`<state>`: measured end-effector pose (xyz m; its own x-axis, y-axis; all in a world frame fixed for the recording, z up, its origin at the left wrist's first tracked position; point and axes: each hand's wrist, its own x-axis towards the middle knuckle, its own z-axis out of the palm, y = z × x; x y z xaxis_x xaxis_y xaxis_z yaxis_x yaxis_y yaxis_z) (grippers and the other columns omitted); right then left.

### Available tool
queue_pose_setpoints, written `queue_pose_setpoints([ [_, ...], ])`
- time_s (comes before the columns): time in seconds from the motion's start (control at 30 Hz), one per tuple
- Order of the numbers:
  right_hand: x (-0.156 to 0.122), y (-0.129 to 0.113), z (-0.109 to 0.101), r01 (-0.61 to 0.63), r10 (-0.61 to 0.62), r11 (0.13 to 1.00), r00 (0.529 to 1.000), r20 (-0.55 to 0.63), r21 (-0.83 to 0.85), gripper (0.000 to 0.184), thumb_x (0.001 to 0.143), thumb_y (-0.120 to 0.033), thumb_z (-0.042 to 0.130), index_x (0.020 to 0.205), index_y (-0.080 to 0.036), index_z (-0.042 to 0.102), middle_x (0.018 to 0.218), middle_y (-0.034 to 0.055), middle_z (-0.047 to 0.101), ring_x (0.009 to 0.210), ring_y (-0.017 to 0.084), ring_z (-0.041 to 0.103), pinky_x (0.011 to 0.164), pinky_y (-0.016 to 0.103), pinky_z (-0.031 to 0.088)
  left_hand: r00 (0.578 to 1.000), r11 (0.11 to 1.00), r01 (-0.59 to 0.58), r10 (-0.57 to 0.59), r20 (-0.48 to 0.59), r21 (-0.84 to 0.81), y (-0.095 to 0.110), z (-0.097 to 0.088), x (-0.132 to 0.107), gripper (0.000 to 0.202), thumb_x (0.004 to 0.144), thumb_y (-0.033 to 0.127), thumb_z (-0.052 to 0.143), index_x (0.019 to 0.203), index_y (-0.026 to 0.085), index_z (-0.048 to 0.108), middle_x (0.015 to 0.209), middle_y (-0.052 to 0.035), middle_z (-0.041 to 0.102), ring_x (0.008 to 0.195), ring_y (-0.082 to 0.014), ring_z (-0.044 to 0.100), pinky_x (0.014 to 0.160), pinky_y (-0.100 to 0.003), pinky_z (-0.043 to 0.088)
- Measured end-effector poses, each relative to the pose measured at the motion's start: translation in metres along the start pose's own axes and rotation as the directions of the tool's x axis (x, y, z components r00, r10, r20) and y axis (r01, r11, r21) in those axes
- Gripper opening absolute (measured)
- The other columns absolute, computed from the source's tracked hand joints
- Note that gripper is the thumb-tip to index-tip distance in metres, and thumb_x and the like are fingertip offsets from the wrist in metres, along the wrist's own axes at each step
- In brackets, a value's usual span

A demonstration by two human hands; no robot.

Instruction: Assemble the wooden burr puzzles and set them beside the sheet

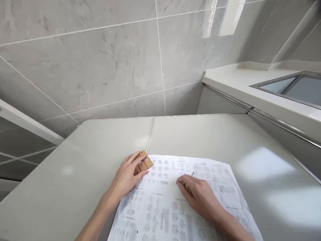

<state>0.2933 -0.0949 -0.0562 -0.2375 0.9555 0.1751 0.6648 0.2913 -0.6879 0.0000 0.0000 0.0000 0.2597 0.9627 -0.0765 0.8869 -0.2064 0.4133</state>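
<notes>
Left hand [127, 177] curled over wooden blocks [143, 163] at lower centre of frame, fingertips gripping them; blocks' long axis runs toward upper right, on top-left corner of printed sheet [220, 187]. Right hand [198, 194] lies further right on sheet, fingers closed, possibly on thin pen [192, 174].

left hand [126, 179]: bare, no ring | right hand [200, 195]: bare | forearms: unsleeved, no watch
</notes>
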Motion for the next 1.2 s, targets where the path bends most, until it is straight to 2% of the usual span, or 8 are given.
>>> queue_pose_setpoints([
  [0.3,-0.001,0.002,0.0,0.014,-0.014,1.0,1.0,-0.013,0.01,0.022,0.11,-0.019,0.044,0.097,-0.027,0.06,0.085,-0.0012,0.077,0.066,0.02,0.068,0.057,0.031,0.041,0.999,1.0,0.007,-0.006,0.048,-0.018,0.003,0.0,0.004,0.059,0.096,0.04,0.077,0.153,0.041,0.063,0.173,0.0009,0.048,0.157,-0.0355,0.048,0.126,-0.052,0.046],
  [0.43,-0.001,0.001,0.001,0.016,-0.015,1.0,0.999,-0.038,0.012,0.021,0.11,-0.02,0.045,0.098,-0.027,0.06,0.086,-0.0016,0.077,0.067,0.02,0.07,0.056,0.03,0.041,0.989,0.992,-0.126,0.126,0.072,-0.018,0.01,0.002,0.008,0.058,0.097,0.041,0.079,0.153,0.043,0.063,0.172,0.0008,0.049,0.156,-0.0349,0.049,0.125,-0.051,0.048],
  [0.6,-0.001,0.002,0.004,-0.052,0.053,0.999,0.988,-0.144,0.007,0.019,0.111,-0.024,0.042,0.106,-0.027,0.061,0.08,-0.0018,0.072,0.056,0.019,0.062,0.053,0.03,0.042,0.916,0.926,-0.376,0.375,0.142,-0.022,0.033,0.014,0.013,0.064,0.097,0.039,0.083,0.156,0.039,0.06,0.171,-0.0043,0.052,0.158,-0.0354,0.047,0.127,-0.054,0.046],
  [0.8,0.001,0.01,-0.003,-0.146,0.141,0.989,0.955,-0.26,0.001,0.015,0.111,-0.03,0.046,0.109,-0.028,0.06,0.083,-0.001,0.065,0.064,0.02,0.064,0.057,0.031,0.049,0.793,0.816,-0.559,0.577,0.195,-0.146,0.072,0.04,0.005,0.074,0.097,0.038,0.084,0.162,0.042,0.049,0.17,-0.0047,0.052,0.159,-0.0344,0.045,0.126,-0.057,0.047],
  [0.93,0.001,0.016,-0.005,-0.181,0.175,0.984,0.945,-0.277,0.004,0.014,0.111,-0.03,0.046,0.111,-0.029,0.06,0.094,0.0011,0.066,0.069,0.02,0.066,0.057,0.031,0.051,0.84,0.843,-0.518,0.533,0.103,-0.144,0.08,0.052,-0.004,0.085,0.094,0.039,0.087,0.165,0.037,0.042,0.177,-0.0113,0.037,0.161,-0.0386,0.041,0.121,-0.059,0.052],
  [1.03,0.0,0.018,-0.005,-0.185,0.179,0.983,0.948,-0.263,0.004,0.012,0.11,-0.031,0.049,0.113,-0.029,0.06,0.102,0.0021,0.066,0.067,0.018,0.064,0.056,0.031,0.052,0.886,0.88,-0.453,0.462,0.041,-0.142,0.074,0.057,-0.008,0.077,0.094,0.047,0.085,0.159,0.032,0.048,0.166,-0.0135,0.048,0.152,-0.0397,0.05,0.118,-0.059,0.055],
  [1.13,-0.001,0.019,-0.007,-0.167,0.163,0.986,0.96,-0.227,0.0,0.012,0.108,-0.034,0.053,0.118,-0.03,0.059,0.113,0.0041,0.068,0.068,0.019,0.065,0.056,0.032,0.054,0.914,0.905,-0.402,0.405,-0.008,-0.141,0.066,0.059,-0.008,0.058,0.1,0.043,0.078,0.15,0.028,0.054,0.152,-0.0128,0.058,0.142,-0.0363,0.058,0.116,-0.056,0.056],
  [1.2,-0.001,0.02,-0.012,-0.129,0.126,0.992,0.978,-0.168,-0.008,0.022,0.105,-0.034,0.057,0.127,-0.031,0.057,0.13,0.0068,0.067,0.073,0.019,0.067,0.061,0.035,0.058,0.919,0.908,-0.393,0.395,-0.018,-0.145,0.062,0.06,-0.009,0.055,0.101,0.041,0.077,0.15,0.028,0.054,0.148,-0.0114,0.06,0.139,-0.0343,0.059,0.115,-0.053,0.057],
])
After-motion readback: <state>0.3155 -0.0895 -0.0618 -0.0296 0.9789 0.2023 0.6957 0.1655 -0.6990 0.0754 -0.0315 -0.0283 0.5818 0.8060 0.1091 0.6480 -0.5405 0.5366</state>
